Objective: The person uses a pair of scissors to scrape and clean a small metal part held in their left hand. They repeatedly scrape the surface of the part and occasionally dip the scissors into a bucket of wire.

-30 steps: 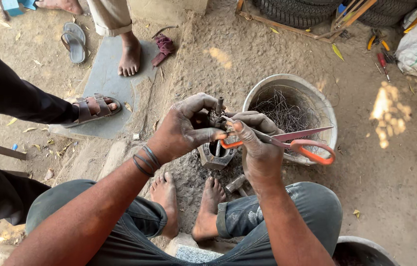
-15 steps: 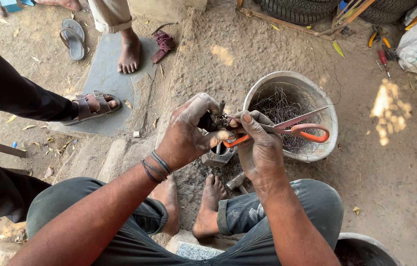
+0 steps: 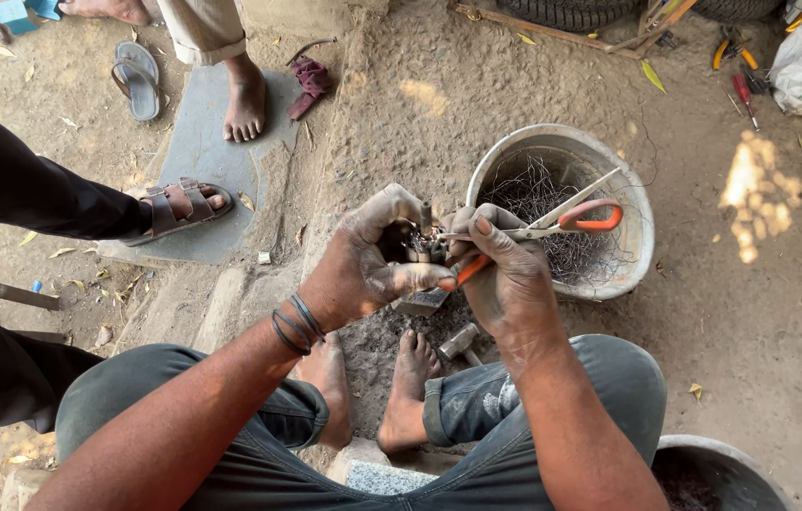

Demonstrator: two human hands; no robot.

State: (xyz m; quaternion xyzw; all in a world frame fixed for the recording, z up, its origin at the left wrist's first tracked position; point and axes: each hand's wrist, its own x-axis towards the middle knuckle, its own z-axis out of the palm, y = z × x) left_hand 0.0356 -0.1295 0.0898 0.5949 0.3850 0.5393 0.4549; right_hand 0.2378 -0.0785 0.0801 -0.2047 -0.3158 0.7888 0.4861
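A small metal part is gripped in the left hand above the feet, and orange-handled scissors are clasped in the right hand. Since a second ago the scissors are tilted upward, handles now over the near rim of the wire-filled bucket; cutting at the part appears under way.

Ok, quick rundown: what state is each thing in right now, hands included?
left hand: closed around a small dark metal part, held up above the ground
right hand: gripping orange-handled scissors
orange-handled scissors: blades towards the part, handle loops out over the bucket
round grey metal bucket: upright, holding a tangle of thin dark wire
hammer head: lying on the ground by the feet
grey sandal: lying loose, unworn
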